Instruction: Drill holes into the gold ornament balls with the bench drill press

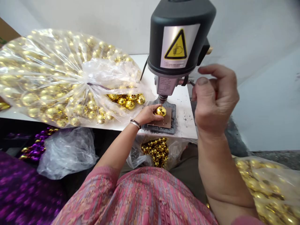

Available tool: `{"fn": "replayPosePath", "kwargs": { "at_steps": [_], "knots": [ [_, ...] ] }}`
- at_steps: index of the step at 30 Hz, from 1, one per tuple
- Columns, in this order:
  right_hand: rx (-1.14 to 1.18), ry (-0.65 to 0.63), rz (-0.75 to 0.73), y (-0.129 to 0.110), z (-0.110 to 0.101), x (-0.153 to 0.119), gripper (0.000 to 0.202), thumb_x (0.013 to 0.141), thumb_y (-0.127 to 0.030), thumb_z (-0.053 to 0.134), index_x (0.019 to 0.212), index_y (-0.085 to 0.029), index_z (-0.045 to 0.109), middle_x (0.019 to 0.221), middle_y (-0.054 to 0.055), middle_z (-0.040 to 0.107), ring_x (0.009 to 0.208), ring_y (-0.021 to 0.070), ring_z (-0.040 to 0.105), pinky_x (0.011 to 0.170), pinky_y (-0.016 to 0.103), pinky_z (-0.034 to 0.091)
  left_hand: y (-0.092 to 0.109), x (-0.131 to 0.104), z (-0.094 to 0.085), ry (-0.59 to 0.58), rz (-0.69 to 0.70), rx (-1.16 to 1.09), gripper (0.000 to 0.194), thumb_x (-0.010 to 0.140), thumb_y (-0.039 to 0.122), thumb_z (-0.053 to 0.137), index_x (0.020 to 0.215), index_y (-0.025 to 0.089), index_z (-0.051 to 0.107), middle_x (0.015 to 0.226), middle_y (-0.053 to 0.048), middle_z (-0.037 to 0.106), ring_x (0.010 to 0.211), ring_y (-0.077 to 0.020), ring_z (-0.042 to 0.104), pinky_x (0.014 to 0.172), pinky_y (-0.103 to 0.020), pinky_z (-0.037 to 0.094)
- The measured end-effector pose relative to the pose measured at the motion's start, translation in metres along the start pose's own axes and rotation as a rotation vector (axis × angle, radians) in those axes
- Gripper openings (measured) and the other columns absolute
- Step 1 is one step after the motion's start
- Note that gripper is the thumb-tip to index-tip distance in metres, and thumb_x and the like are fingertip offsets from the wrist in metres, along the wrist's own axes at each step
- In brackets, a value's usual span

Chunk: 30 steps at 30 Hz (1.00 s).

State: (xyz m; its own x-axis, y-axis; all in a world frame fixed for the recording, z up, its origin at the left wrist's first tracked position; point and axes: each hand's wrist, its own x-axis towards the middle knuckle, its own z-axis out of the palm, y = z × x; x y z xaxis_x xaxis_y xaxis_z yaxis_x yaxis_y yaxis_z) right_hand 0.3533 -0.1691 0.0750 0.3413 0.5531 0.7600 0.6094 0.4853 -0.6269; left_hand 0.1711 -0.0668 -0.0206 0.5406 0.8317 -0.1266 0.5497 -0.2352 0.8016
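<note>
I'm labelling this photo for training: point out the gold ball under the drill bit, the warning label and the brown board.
Gold ball (161, 112): head view, its faceted surface.
Warning label (177, 47): head view, its triangle's middle.
Brown board (164, 122): head view, bare front part.

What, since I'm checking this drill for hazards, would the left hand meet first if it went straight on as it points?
Most likely the gold ball that the left hand holds; whether the drill bit touches it is hard to tell.
</note>
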Motion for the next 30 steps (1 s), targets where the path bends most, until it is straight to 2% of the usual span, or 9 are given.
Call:
{"fn": "replayPosePath", "kwargs": {
  "at_steps": [2,6,13,17,22,25,28,30],
  "knots": [
    [-0.018,0.032,0.026,-0.001,0.001,-0.005,0.037,0.116,-0.059,0.055,0.12,-0.028,0.075,0.085,-0.003,0.065,0.067,0.0076,0.057,0.076,0.028,0.056,-0.002,0.001,0.001,-0.011,0.001,-0.004,0.068,0.082,0.02,0.1,0.148,0.02,0.085,0.113,-0.003,0.09,0.104,-0.0265,0.083,0.102,-0.036,0.067],
    [-0.003,0.141,-0.015,0.005,0.008,-0.015,0.047,0.115,-0.066,0.056,0.113,-0.025,0.079,0.084,-0.003,0.069,0.069,0.0069,0.062,0.084,0.03,0.061,-0.009,0.002,0.005,-0.008,0.009,-0.015,0.072,0.083,0.021,0.098,0.153,0.02,0.081,0.123,-0.005,0.09,0.113,-0.0269,0.084,0.108,-0.037,0.066],
    [0.001,0.212,-0.076,0.029,0.018,-0.033,0.032,0.117,-0.05,0.059,0.12,-0.024,0.078,0.095,0.0,0.077,0.084,0.0109,0.075,0.086,0.03,0.063,-0.014,0.004,0.007,-0.024,0.038,0.031,0.07,0.087,0.025,0.095,0.156,0.021,0.079,0.135,-0.008,0.088,0.122,-0.0279,0.082,0.112,-0.037,0.063],
    [-0.005,0.277,-0.098,0.041,0.024,-0.042,0.029,0.116,-0.045,0.059,0.122,-0.025,0.08,0.089,-0.001,0.073,0.076,0.0109,0.072,0.083,0.031,0.063,-0.013,0.004,0.008,-0.042,0.033,-0.001,0.07,0.089,0.024,0.093,0.157,0.02,0.077,0.132,-0.007,0.089,0.119,-0.0265,0.082,0.107,-0.034,0.063],
    [-0.027,0.313,-0.138,0.045,0.029,-0.05,0.027,0.114,-0.042,0.061,0.114,-0.023,0.08,0.083,-0.001,0.071,0.072,0.011,0.068,0.075,0.029,0.059,-0.011,0.003,0.009,-0.047,0.038,-0.03,0.065,0.088,0.024,0.094,0.152,0.021,0.079,0.122,-0.003,0.089,0.114,-0.0251,0.082,0.102,-0.032,0.063],
    [-0.036,0.329,-0.113,0.035,0.026,-0.028,0.029,0.115,-0.046,0.06,0.114,-0.023,0.079,0.08,-0.002,0.066,0.068,0.0088,0.062,0.074,0.028,0.057,-0.011,0.003,0.011,-0.026,0.016,-0.058,0.066,0.087,0.022,0.094,0.151,0.02,0.08,0.12,-0.003,0.088,0.112,-0.0251,0.081,0.102,-0.033,0.064],
    [0.027,0.235,-0.115,0.024,0.019,0.013,0.038,0.117,-0.049,0.058,0.121,-0.019,0.08,0.086,-0.001,0.069,0.062,0.004,0.053,0.063,0.023,0.044,-0.014,0.001,0.015,0.005,0.022,-0.098,0.061,0.085,0.022,0.094,0.145,0.018,0.081,0.118,-0.003,0.088,0.11,-0.0246,0.081,0.102,-0.034,0.064],
    [0.027,0.133,-0.112,0.021,0.013,0.04,0.041,0.116,-0.05,0.06,0.115,-0.015,0.081,0.091,0.0,0.074,0.067,0.0036,0.059,0.069,0.023,0.05,-0.018,-0.004,0.017,0.019,0.06,-0.11,0.06,0.084,0.024,0.095,0.143,0.018,0.081,0.118,-0.004,0.087,0.111,-0.025,0.081,0.103,-0.035,0.065]
  ]
}}
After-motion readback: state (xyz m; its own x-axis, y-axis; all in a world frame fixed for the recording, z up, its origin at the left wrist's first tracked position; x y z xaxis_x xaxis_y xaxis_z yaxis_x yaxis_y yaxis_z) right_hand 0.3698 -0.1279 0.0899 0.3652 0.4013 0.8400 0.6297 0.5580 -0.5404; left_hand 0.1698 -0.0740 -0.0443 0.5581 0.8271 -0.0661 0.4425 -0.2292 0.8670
